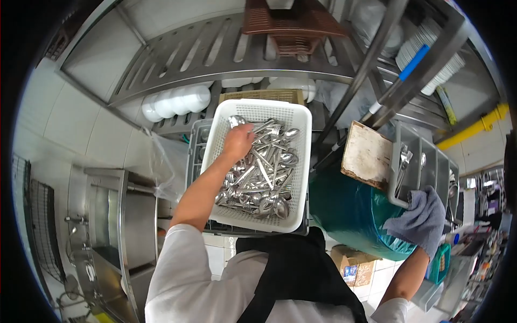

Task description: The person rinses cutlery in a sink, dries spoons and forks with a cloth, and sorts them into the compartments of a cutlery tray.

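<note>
My left hand is closed around some spoons at the far left corner of a white perforated basket. Their bowls show beyond my fingers. A loose heap of metal cutlery, with spoons and forks, fills the basket. At the right, my right forearm reaches up into a grey towel, which drapes over my right hand and hides its fingers. The towel lies against the near end of a grey cutlery tray, whose compartments hold some forks and spoons.
A green-lined bin stands below the tray, with a worn white board beside the tray. White bowls sit under a slatted metal shelf. A steel sink unit is at left; diagonal poles rise at right.
</note>
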Action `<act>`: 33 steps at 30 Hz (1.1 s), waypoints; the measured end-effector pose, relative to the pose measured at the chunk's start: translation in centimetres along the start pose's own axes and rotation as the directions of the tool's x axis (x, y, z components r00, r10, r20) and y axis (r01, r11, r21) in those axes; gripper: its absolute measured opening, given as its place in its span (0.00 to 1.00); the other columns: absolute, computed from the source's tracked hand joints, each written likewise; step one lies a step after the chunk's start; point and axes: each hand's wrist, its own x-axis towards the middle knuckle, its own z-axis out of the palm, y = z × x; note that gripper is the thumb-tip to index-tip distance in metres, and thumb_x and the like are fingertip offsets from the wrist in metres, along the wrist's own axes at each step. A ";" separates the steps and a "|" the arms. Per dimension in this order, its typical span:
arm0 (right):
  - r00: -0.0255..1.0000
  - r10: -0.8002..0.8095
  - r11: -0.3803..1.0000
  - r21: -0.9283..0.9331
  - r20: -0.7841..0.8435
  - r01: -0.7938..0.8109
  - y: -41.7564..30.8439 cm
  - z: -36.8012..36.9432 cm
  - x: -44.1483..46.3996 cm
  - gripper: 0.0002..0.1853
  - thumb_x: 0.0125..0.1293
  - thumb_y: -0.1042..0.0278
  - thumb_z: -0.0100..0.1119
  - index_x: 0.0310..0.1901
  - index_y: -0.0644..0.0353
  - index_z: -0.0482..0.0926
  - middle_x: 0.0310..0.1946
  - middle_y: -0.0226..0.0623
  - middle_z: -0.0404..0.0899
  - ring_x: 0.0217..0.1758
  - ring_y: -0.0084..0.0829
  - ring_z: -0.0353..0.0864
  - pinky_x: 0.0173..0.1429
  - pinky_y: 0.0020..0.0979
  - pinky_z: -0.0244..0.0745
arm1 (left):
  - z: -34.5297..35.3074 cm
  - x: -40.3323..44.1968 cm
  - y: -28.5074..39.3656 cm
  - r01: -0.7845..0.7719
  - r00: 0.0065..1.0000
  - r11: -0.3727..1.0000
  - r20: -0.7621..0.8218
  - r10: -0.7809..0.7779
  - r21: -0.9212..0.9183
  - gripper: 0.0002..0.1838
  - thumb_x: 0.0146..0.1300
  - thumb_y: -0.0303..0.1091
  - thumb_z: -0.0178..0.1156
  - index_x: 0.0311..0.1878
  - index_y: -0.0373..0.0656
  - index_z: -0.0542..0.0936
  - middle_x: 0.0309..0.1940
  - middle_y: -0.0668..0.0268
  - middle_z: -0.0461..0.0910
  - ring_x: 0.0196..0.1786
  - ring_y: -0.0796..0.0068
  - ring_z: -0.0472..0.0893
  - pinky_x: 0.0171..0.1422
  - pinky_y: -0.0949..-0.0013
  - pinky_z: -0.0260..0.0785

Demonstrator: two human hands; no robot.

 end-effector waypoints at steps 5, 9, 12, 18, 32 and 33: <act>0.998 -0.039 0.999 0.008 -0.047 0.039 -3.3 -2.8 -0.8 0.21 0.51 0.64 0.70 0.47 0.58 0.77 0.40 0.40 0.82 0.44 0.36 0.82 0.54 0.28 0.75 | 3.6 2.4 1.5 -0.045 0.970 0.942 0.239 -0.038 0.332 0.18 0.62 0.34 0.62 0.54 0.39 0.77 0.55 0.48 0.75 0.59 0.47 0.74 0.64 0.52 0.70; 0.995 -0.031 0.999 0.020 -0.091 0.033 -3.2 -2.3 -0.8 0.19 0.52 0.65 0.69 0.46 0.58 0.77 0.39 0.40 0.82 0.44 0.36 0.83 0.53 0.29 0.75 | 3.2 3.3 1.3 0.031 0.931 0.940 0.332 -0.151 0.339 0.17 0.60 0.30 0.62 0.53 0.38 0.77 0.55 0.47 0.73 0.61 0.44 0.73 0.66 0.51 0.69; 0.993 0.000 0.991 0.130 -0.115 0.015 -2.2 -2.0 -0.8 0.18 0.54 0.65 0.68 0.47 0.58 0.77 0.39 0.42 0.82 0.44 0.38 0.82 0.52 0.30 0.75 | 3.4 4.0 0.9 0.009 0.920 0.905 0.352 -0.175 0.426 0.17 0.59 0.25 0.59 0.53 0.38 0.77 0.54 0.47 0.73 0.61 0.45 0.74 0.63 0.51 0.72; 0.993 0.000 0.999 0.040 -0.122 0.005 -2.0 -1.9 -1.0 0.21 0.54 0.62 0.68 0.48 0.59 0.77 0.39 0.43 0.82 0.44 0.43 0.82 0.53 0.31 0.75 | 4.4 3.8 1.0 -0.073 0.922 0.884 0.369 -0.117 0.462 0.14 0.60 0.26 0.57 0.50 0.36 0.75 0.48 0.45 0.79 0.51 0.47 0.82 0.54 0.50 0.76; 0.996 -0.057 0.996 -0.077 -0.074 0.051 -2.0 -1.1 -1.1 0.23 0.52 0.60 0.68 0.48 0.60 0.75 0.40 0.44 0.81 0.46 0.43 0.81 0.55 0.31 0.74 | -4.1 -3.5 -1.0 0.312 0.813 0.354 0.055 -0.579 -0.882 0.06 0.64 0.26 0.65 0.39 0.40 0.75 0.31 0.67 0.80 0.29 0.77 0.80 0.30 0.74 0.78; 0.990 -0.062 0.998 -0.007 -0.127 0.062 -0.9 -0.1 -1.0 0.23 0.52 0.60 0.67 0.49 0.60 0.76 0.41 0.44 0.81 0.46 0.42 0.81 0.55 0.30 0.74 | -2.4 -5.7 -1.1 0.370 0.771 0.263 0.137 -0.622 -0.891 0.08 0.64 0.27 0.65 0.41 0.40 0.75 0.34 0.65 0.80 0.31 0.75 0.81 0.32 0.73 0.79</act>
